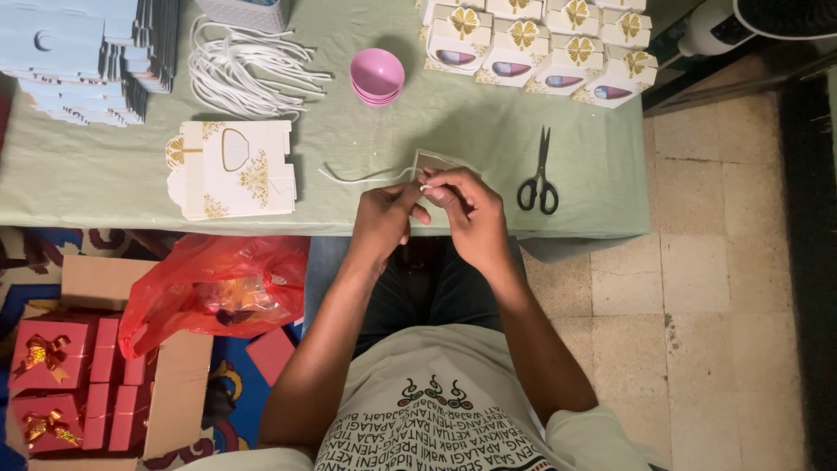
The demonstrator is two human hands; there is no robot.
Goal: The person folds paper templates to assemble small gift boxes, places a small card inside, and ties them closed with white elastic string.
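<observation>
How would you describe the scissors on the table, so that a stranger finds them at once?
Start from the green table and go to its right end, near the front edge. The scissors lie there, just right of the person's right hand. They have black handles and are the only dark tool on the cloth.

**A home craft table for gift boxes**

A green-clothed table (pixel 87 183) stands on a worn tiled floor (pixel 697 288), with a patterned rug (pixel 35 253) at lower left. Flat box blanks (pixel 78 52) at upper left, finished bowed boxes (pixel 540 44) at top and scissors (pixel 540 174) suggest domestic handiwork.
</observation>
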